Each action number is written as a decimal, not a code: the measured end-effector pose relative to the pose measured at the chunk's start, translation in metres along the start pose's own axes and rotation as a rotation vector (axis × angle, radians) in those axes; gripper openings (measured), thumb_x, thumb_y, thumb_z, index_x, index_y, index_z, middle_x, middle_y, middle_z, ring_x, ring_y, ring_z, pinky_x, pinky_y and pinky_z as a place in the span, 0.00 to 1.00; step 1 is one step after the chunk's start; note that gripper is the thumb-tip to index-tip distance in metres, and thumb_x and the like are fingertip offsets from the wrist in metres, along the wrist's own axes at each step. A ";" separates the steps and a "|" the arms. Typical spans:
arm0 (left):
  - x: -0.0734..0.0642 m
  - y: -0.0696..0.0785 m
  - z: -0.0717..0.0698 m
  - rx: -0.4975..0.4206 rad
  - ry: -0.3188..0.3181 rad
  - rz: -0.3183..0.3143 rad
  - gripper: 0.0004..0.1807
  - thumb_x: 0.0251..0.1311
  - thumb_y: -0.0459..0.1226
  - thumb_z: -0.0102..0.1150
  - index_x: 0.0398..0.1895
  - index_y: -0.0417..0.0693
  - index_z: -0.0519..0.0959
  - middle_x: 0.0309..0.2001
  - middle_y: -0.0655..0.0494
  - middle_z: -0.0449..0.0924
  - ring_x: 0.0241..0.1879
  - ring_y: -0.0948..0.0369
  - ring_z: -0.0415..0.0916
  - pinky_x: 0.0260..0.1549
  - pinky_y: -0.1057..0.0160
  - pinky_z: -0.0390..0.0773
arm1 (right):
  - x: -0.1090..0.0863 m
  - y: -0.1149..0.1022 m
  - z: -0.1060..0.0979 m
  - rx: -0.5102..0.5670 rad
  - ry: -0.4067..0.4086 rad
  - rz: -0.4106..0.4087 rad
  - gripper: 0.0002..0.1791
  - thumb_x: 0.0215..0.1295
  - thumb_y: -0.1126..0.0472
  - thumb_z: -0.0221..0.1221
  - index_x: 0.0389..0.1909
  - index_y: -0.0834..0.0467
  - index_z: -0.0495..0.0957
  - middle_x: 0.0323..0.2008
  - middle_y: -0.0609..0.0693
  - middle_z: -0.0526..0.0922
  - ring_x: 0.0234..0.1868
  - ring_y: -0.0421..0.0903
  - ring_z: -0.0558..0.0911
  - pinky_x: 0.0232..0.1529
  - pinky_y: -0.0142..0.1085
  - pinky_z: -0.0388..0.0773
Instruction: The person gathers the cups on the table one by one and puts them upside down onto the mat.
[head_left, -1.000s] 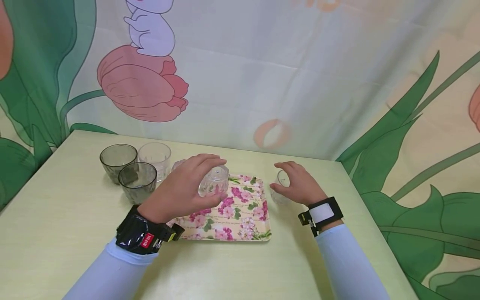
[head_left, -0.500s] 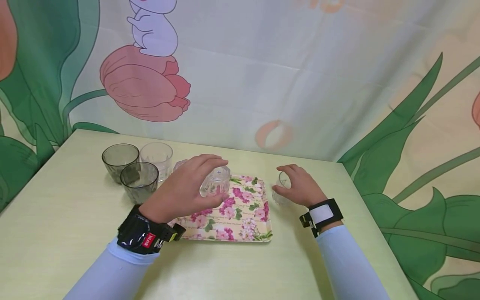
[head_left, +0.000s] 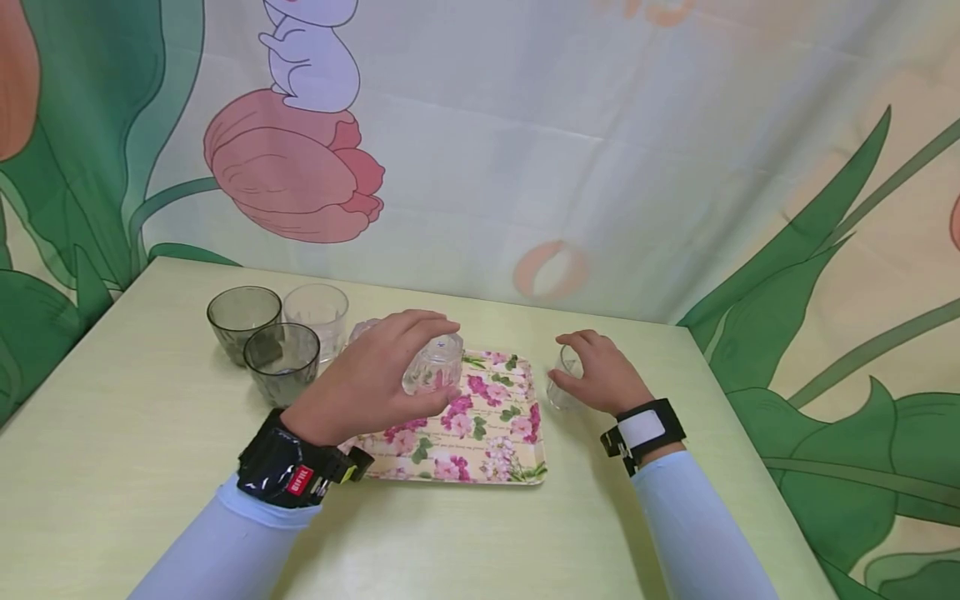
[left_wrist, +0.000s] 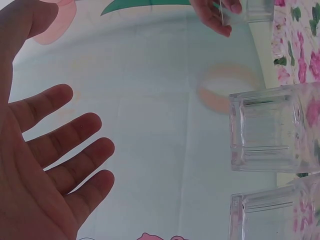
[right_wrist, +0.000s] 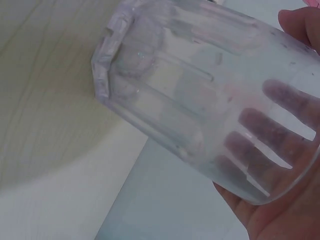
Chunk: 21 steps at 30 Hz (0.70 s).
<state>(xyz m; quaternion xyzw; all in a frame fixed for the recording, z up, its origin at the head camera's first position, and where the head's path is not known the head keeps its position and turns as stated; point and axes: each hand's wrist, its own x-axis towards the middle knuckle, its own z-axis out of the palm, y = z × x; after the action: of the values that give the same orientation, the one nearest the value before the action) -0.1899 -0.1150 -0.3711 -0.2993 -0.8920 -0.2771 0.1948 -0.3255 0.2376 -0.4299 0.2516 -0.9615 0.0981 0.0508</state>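
My left hand [head_left: 375, 375] is beside two clear faceted glasses that stand upside down on a flowered tray [head_left: 517, 450]. One clear glass [left_wrist: 265, 132] shows fully in the left wrist view, and the other clear glass [left_wrist: 270, 215] is cut by the frame. There the left fingers [left_wrist: 75, 150] are spread and hold nothing. Right of the tray stands an upright clear glass [right_wrist: 165, 95]. My right hand [head_left: 603, 371] is loosely around its upper part, hiding some of it. Seen through this glass, the right fingers [right_wrist: 265, 135] look straight with gaps; contact is unclear.
Left of the tray stand two smoky grey glasses, the rear grey glass [head_left: 243, 312] and the front grey glass [head_left: 283, 367], plus a clear tumbler [head_left: 322, 317]. A printed curtain [head_left: 465, 167] hangs behind the pale table [head_left: 442, 542].
The whole head view has shifted slightly, so everything appears a little farther right. Both hands and the glasses keep the same places relative to each other.
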 end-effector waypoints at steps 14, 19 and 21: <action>0.000 0.000 0.000 0.001 -0.004 0.001 0.38 0.58 0.58 0.64 0.69 0.52 0.70 0.66 0.53 0.72 0.67 0.53 0.69 0.65 0.47 0.71 | -0.004 -0.005 -0.008 -0.011 0.005 0.021 0.34 0.64 0.40 0.62 0.64 0.57 0.75 0.62 0.58 0.75 0.63 0.58 0.74 0.63 0.55 0.73; 0.000 0.000 0.000 0.000 -0.009 0.003 0.39 0.59 0.60 0.63 0.69 0.52 0.70 0.67 0.52 0.72 0.67 0.53 0.68 0.65 0.47 0.71 | -0.006 -0.008 -0.012 -0.013 0.024 0.013 0.34 0.63 0.39 0.63 0.63 0.56 0.76 0.61 0.58 0.76 0.62 0.58 0.75 0.63 0.55 0.74; -0.001 0.000 -0.001 -0.005 -0.010 0.004 0.39 0.59 0.61 0.62 0.69 0.53 0.70 0.67 0.53 0.72 0.67 0.53 0.68 0.65 0.47 0.71 | -0.006 -0.009 -0.013 -0.020 0.035 0.003 0.34 0.63 0.39 0.62 0.63 0.56 0.76 0.61 0.58 0.76 0.62 0.58 0.75 0.63 0.55 0.74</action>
<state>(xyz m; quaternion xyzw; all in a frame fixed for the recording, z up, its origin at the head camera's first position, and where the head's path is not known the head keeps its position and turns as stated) -0.1896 -0.1160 -0.3711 -0.3029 -0.8917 -0.2773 0.1901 -0.3151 0.2354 -0.4162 0.2477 -0.9618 0.0930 0.0699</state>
